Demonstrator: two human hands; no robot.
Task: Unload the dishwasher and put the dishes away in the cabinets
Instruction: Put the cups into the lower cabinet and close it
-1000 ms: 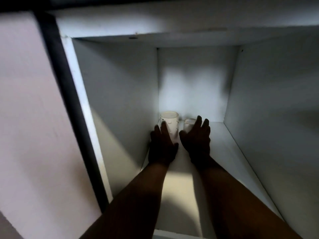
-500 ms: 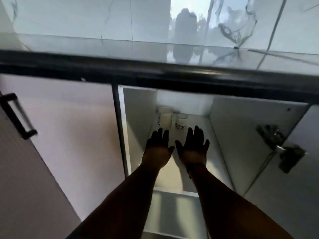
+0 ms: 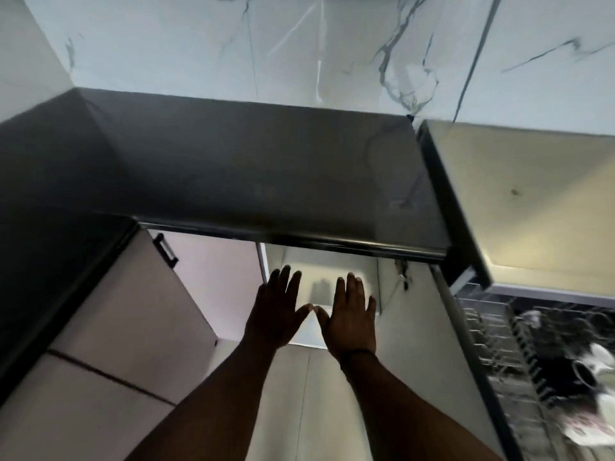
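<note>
A: What is the room like?

B: A kitchen corner. A dark, glossy worktop (image 3: 253, 168) runs across the middle and turns down the left side, and behind it stands a white wall (image 3: 299, 44) with grey marble veining. To the right a paler, yellowish surface (image 3: 532, 201) joins the dark one.

A: And below the worktop?

B: Pale pinkish cabinet doors (image 3: 133, 321) on the left, one with a black bar handle (image 3: 165, 251). Next to them a cabinet (image 3: 319, 277) stands open, white inside (its shelf catches the light, and a soft shadow lies on it). Its door (image 3: 409, 344) hangs open to the right, with a hinge (image 3: 401, 276) near the top.

A: The hands?

B: Both are stretched out in front of the open cabinet, backs up. The left hand (image 3: 278, 314) has its fingers straight and spread, holding nothing; the right hand (image 3: 351, 319) likewise, flat and empty, with a dark band at the wrist. Their thumbs nearly meet; I cannot tell whether they touch.

A: Where are the dishes?

B: At the far right the dishwasher rack (image 3: 506, 371) is pulled out, all wire tines. A dark cup (image 3: 584, 374) and some white crockery (image 3: 599, 356) lie in it, too blurred to name. Nothing in the cabinet can be made out from here.
</note>
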